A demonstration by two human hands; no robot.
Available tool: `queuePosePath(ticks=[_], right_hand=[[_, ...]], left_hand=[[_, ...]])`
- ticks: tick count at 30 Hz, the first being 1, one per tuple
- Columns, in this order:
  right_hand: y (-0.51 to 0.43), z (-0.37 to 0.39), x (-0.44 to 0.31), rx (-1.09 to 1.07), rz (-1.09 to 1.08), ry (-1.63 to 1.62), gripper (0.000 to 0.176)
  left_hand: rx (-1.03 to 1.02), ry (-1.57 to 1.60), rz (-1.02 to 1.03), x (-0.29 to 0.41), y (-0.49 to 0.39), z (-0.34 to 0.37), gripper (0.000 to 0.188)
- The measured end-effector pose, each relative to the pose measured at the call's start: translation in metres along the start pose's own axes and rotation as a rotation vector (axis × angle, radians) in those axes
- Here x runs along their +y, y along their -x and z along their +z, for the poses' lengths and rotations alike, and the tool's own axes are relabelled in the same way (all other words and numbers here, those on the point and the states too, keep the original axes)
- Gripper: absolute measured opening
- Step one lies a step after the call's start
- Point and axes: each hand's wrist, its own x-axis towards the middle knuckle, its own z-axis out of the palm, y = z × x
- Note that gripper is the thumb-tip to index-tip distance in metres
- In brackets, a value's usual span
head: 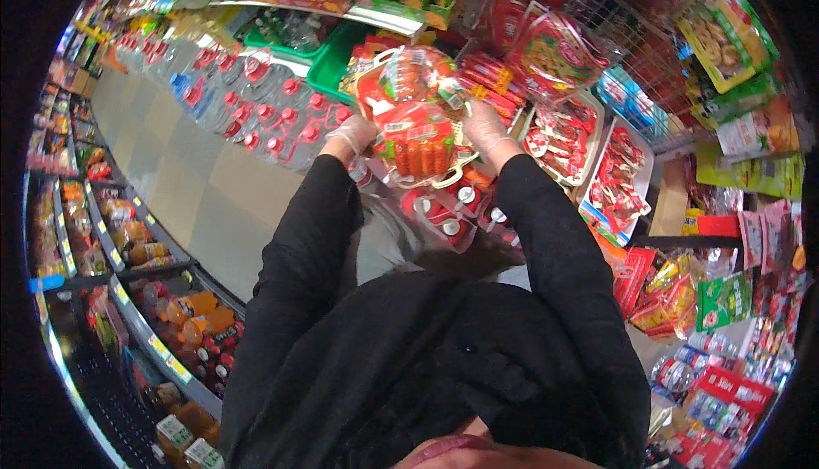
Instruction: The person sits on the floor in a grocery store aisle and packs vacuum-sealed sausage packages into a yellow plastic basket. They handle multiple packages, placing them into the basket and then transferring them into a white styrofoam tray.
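Observation:
In front of me, a cream plastic basket (457,171) with handles holds several packs. My left hand (355,135), in a thin clear glove, grips the basket's left side. On the opposite side my right hand (487,128), gloved too, grips its rim. Nearest me in the basket lies a red and clear pack of sausages (419,142); behind it is another sausage pack (413,78). The fingers of both hands are partly hidden by the basket and packs. To the right stands a white tray of red-wrapped snacks (563,139).
Large water bottles with red caps (275,117) stand at the left of the display. A green crate (329,69) is behind the basket. Shrink-wrapped red bottles (441,213) lie below it. Drink shelves (153,341) line the lower left, and a wire rack (630,46) rises at right.

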Motion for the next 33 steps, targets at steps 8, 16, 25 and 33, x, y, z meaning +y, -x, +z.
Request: queuePosePath(ticks=[8, 16, 25, 33], right_hand=[[-0.012, 0.014, -0.005, 0.055, -0.116, -0.062, 0.031], [-0.043, 0.060, -0.050, -0.062, -0.158, -0.189, 0.027], [-0.051, 0.129, -0.119, -0.223, -0.080, -0.375, 0.039], [-0.051, 0.120, -0.170, -0.214, -0.163, -0.122, 0.042]], left_hand=[[0.177, 0.177, -0.213, 0.005, 0.030, -0.022, 0.039], [0.258, 0.438, -0.383, -0.021, 0.092, -0.067, 0.019], [0.225, -0.247, -0.080, -0.171, 0.115, -0.060, 0.018], [0.287, 0.372, -0.305, -0.207, 0.135, -0.050, 0.021]])
